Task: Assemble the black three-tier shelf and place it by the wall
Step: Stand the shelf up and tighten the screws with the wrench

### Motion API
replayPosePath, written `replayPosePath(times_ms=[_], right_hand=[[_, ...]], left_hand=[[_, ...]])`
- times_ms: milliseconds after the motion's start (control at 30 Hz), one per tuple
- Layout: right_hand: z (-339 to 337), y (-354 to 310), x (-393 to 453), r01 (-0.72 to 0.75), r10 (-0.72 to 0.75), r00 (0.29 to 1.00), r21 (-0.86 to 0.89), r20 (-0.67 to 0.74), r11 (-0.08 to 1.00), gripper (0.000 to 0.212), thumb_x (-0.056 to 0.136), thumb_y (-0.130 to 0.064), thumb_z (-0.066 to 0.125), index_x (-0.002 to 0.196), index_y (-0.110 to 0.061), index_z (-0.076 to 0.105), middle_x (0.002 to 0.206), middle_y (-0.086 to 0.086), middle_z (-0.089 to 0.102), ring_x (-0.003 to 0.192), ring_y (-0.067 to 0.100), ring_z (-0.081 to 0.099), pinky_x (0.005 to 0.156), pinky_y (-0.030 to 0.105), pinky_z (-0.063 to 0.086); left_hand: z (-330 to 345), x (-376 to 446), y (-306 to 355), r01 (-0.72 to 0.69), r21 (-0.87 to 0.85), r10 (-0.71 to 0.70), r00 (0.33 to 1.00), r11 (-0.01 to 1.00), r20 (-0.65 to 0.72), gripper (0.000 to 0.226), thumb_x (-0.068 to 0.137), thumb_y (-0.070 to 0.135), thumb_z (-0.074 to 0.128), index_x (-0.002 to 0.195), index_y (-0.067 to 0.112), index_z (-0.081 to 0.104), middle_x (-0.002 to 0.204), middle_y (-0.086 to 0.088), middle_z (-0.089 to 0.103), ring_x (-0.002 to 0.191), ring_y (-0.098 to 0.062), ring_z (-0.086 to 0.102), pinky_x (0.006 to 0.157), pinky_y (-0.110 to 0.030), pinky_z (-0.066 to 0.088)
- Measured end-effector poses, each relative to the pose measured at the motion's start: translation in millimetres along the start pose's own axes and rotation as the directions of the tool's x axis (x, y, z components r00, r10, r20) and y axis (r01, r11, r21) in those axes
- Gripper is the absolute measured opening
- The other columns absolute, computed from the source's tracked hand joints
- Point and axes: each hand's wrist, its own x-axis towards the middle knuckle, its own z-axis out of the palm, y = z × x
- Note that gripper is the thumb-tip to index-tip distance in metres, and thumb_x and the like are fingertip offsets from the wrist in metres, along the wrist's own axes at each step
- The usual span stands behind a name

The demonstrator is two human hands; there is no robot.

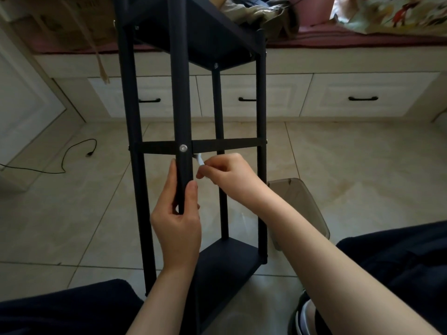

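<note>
The black three-tier shelf (131,97) stands upright on the tiled floor right in front of me, its top tier high in the frame and its bottom tier (227,259) between my knees. My left hand (177,221) grips the near front post (182,105) just below the middle tier's crossbar (227,144). A silver screw head (183,147) shows where post and crossbar meet. My right hand (225,171) pinches a small white tool (199,161) whose tip sits under the crossbar, right beside the post.
A low cabinet with drawers (362,97) and a cushioned top runs along the back, clothes piled on it. A translucent grey bin (297,209) stands just right of the shelf. A black cable (65,155) lies on the floor at left. My dark-trousered knees flank the shelf.
</note>
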Motion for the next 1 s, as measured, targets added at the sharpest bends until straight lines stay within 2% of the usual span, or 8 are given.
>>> replayPosePath(times_ms=[100, 200, 333, 500, 633, 800, 900, 1000], right_hand=[[1.0, 3.0, -1.5, 0.016, -0.016, 1.000, 0.030, -0.002, 0.999, 0.021, 0.099, -0.024, 0.056, 0.097, -0.015, 0.075, 0.075, -0.016, 0.057, 0.074, 0.000, 0.054, 0.067, 0.015, 0.041], [2.2, 3.5, -0.8, 0.034, -0.032, 0.999, 0.084, -0.021, 0.996, 0.020, 0.099, -0.022, 0.056, 0.100, -0.014, 0.074, 0.084, -0.018, 0.061, 0.079, -0.004, 0.055, 0.072, 0.011, 0.043], [2.7, 4.0, 1.4, 0.048, -0.036, 0.994, 0.112, -0.104, 0.993, 0.020, 0.098, -0.020, 0.056, 0.101, -0.014, 0.075, 0.081, -0.021, 0.059, 0.073, -0.013, 0.054, 0.066, 0.004, 0.041], [5.0, 5.8, 1.5, 0.067, -0.046, 0.985, 0.123, -0.165, 0.990, 0.018, 0.097, -0.020, 0.059, 0.101, -0.013, 0.075, 0.076, -0.017, 0.061, 0.071, -0.004, 0.059, 0.068, 0.011, 0.044], [9.7, 8.7, 0.3, 0.078, -0.047, 0.975, 0.135, -0.218, 0.988, 0.017, 0.096, -0.023, 0.062, 0.091, -0.015, 0.076, 0.068, -0.011, 0.064, 0.063, -0.003, 0.059, 0.063, 0.013, 0.043], [16.9, 14.5, 0.9, 0.098, -0.048, 0.959, 0.170, -0.280, 0.981, 0.022, 0.096, -0.022, 0.062, 0.085, -0.011, 0.076, 0.075, -0.002, 0.072, 0.071, 0.006, 0.067, 0.072, 0.024, 0.054], [21.9, 17.5, 2.3, 0.134, -0.061, 0.956, 0.244, -0.288, 0.960, 0.019, 0.096, -0.021, 0.062, 0.091, -0.008, 0.076, 0.083, 0.000, 0.075, 0.081, 0.006, 0.070, 0.080, 0.024, 0.057], [27.1, 19.1, 8.0, 0.146, -0.043, 0.949, 0.317, -0.311, 0.937, 0.018, 0.095, -0.020, 0.063, 0.092, -0.008, 0.076, 0.084, 0.002, 0.075, 0.085, 0.008, 0.071, 0.084, 0.030, 0.057]], left_hand=[[0.9, 0.4, 0.5, -0.006, 0.002, 0.006, 1.000, 1.000, 0.008, 0.049, 0.099, 0.029, 0.058, 0.147, 0.028, 0.050, 0.115, -0.010, 0.071, 0.076, -0.009, 0.065, 0.058, -0.021, 0.051], [3.0, 0.3, 2.1, -0.002, 0.008, 0.002, 1.000, 1.000, 0.013, 0.049, 0.098, 0.030, 0.057, 0.147, 0.027, 0.050, 0.112, -0.010, 0.072, 0.073, -0.010, 0.064, 0.058, -0.021, 0.050], [3.3, -0.6, 2.8, -0.005, 0.007, 0.005, 1.000, 1.000, 0.023, 0.048, 0.100, 0.024, 0.059, 0.147, 0.026, 0.050, 0.110, -0.012, 0.072, 0.072, -0.009, 0.063, 0.057, -0.019, 0.050], [4.4, -1.2, 3.1, 0.002, -0.002, -0.002, 0.999, 1.000, 0.034, 0.047, 0.101, 0.021, 0.059, 0.146, 0.029, 0.051, 0.108, -0.009, 0.072, 0.070, -0.009, 0.062, 0.057, -0.021, 0.049], [7.7, -2.5, 3.6, -0.003, -0.006, 0.003, 0.999, 1.000, 0.033, 0.048, 0.098, 0.027, 0.058, 0.146, 0.028, 0.051, 0.106, -0.007, 0.072, 0.071, -0.010, 0.063, 0.057, -0.021, 0.050], [8.3, -3.7, 4.7, -0.023, -0.004, 0.024, 0.999, 1.000, 0.045, 0.047, 0.098, 0.031, 0.058, 0.145, 0.031, 0.051, 0.108, -0.004, 0.073, 0.079, -0.009, 0.066, 0.061, -0.021, 0.052], [8.4, -2.5, 4.7, -0.021, 0.000, 0.021, 0.999, 1.000, 0.044, 0.048, 0.098, 0.030, 0.058, 0.145, 0.028, 0.052, 0.110, -0.006, 0.073, 0.070, -0.012, 0.064, 0.057, -0.021, 0.050], [9.2, -3.1, 5.0, -0.027, 0.004, 0.026, 0.998, 1.000, 0.050, 0.047, 0.097, 0.029, 0.058, 0.143, 0.029, 0.052, 0.110, -0.009, 0.073, 0.069, -0.013, 0.064, 0.056, -0.024, 0.050]])
